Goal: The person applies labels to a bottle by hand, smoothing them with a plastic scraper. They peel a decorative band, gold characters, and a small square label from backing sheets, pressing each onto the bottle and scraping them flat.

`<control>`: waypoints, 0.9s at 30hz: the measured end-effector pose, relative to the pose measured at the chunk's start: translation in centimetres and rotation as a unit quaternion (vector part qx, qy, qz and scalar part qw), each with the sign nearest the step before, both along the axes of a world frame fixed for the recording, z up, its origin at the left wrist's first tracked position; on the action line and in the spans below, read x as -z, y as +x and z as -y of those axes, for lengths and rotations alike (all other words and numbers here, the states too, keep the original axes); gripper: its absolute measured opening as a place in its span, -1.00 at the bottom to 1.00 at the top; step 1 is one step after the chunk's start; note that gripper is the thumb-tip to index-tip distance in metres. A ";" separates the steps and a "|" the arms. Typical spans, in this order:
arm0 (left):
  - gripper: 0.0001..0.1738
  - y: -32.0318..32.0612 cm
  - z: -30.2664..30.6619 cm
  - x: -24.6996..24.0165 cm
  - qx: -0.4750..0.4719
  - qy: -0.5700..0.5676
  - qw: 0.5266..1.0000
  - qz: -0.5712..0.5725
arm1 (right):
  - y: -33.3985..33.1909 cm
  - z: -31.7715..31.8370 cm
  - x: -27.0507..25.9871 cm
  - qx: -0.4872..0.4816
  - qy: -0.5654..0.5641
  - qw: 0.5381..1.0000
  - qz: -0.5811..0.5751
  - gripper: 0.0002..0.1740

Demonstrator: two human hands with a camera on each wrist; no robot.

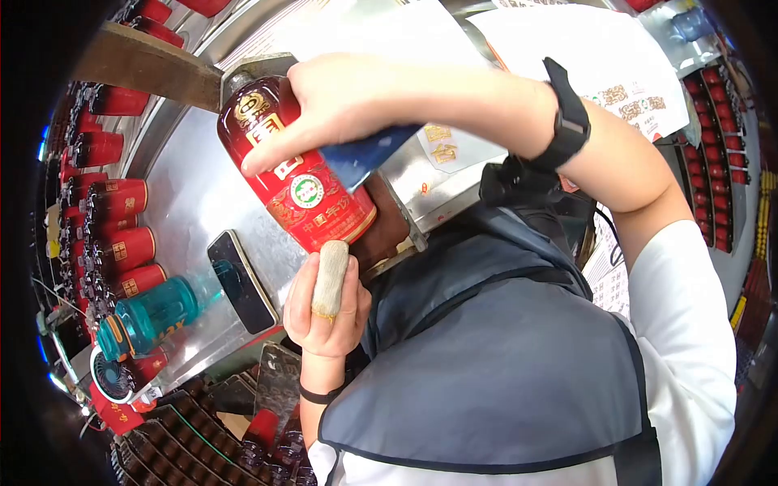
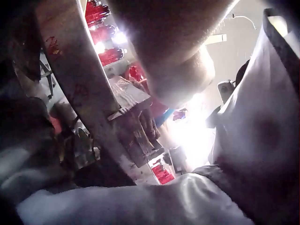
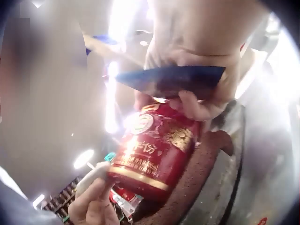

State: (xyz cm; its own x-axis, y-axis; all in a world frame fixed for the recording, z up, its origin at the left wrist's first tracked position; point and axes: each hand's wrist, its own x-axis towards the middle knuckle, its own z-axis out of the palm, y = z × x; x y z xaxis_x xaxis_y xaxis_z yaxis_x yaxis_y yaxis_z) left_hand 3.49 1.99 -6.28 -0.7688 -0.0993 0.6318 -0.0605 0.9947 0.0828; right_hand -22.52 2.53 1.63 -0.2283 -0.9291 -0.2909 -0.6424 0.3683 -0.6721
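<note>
A red bottle (image 1: 324, 206) with gold lettering and a round green-and-white emblem lies slanted in a brown-lined holder (image 1: 386, 228). My right hand (image 1: 336, 101) reaches across its upper part, one digit stretched along the label. A dark blue flat piece (image 1: 369, 154) sticks out from under this hand; in the right wrist view the blue piece (image 3: 173, 79) sits in its curled fingers, close over the bottle (image 3: 150, 168). My left hand (image 1: 328, 304), with a pale cover on one digit, grips the base edge. In the left wrist view, the left hand's grip is hidden.
A phone (image 1: 243, 282) and a teal water bottle (image 1: 154, 312) lie on the metal table (image 1: 190, 174), beside a small fan (image 1: 112, 375). Red bottles (image 1: 121, 198) line the left side. A printed white sheet (image 1: 583, 49) covers the back right. Dark racks (image 1: 186, 433) stand below.
</note>
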 end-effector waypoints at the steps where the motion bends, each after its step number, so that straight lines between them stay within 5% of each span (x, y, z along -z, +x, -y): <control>1: -0.63 0.1 0.0 -0.1 0.000 -0.001 1.000 -0.001 | -0.9 0.1 1.3 0.007 -0.025 0.992 0.127 0.02; 2: -0.67 0.3 -0.1 -0.1 0.002 0.016 1.000 -0.003 | -2.3 0.2 3.1 0.013 -0.050 0.966 0.251 0.00; 6: -0.63 0.7 -0.1 0.3 -0.015 0.004 1.000 -0.003 | -3.1 -0.1 6.0 -0.013 0.029 0.893 0.450 -0.10; 8: -0.63 0.6 -0.1 0.1 -0.016 0.002 1.000 0.002 | -2.1 0.4 5.7 -0.009 0.016 0.888 0.460 -0.11; 10: -0.63 0.5 0.0 -0.2 -0.016 -0.002 1.000 0.010 | -0.6 0.2 4.3 0.036 -0.026 0.951 0.307 -0.06; 11: -0.63 0.4 0.0 -0.3 -0.012 0.001 1.000 0.008 | 0.3 -0.3 0.6 0.033 0.018 0.994 0.105 0.00; 12: -0.63 0.3 0.0 -0.5 -0.008 0.002 1.000 0.004 | 0.0 -0.5 0.6 0.033 0.016 0.994 0.106 0.00; 16: -0.63 0.4 -0.1 -0.3 -0.001 0.012 1.000 0.001 | -3.1 -0.6 4.6 0.007 -0.021 0.963 0.269 -0.02; 19: -0.63 0.2 0.0 -0.3 0.004 0.015 1.000 -0.018 | -3.2 -0.9 5.7 -0.027 0.002 0.875 0.484 -0.11; 24: -0.63 0.1 0.6 -0.9 0.030 -0.022 0.999 0.009 | -0.9 -0.8 2.5 0.024 -0.063 0.944 0.323 0.07; 26: -0.63 0.2 0.9 -1.3 0.036 -0.025 0.999 0.014 | -1.0 -0.5 0.3 -0.019 0.028 0.996 0.079 0.14; 27: -0.63 0.2 1.0 -1.4 0.040 -0.026 0.999 0.015 | -1.5 -0.7 1.6 0.015 -0.023 0.986 0.164 0.12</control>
State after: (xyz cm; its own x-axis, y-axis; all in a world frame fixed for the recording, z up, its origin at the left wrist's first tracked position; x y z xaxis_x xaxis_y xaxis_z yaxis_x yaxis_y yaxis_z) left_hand 3.67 1.00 -4.90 -0.7911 -0.0040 0.6117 0.0178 0.9994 0.0294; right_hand -24.04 3.26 0.02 -0.1554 -0.9373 -0.3121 -0.3764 0.3483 -0.8585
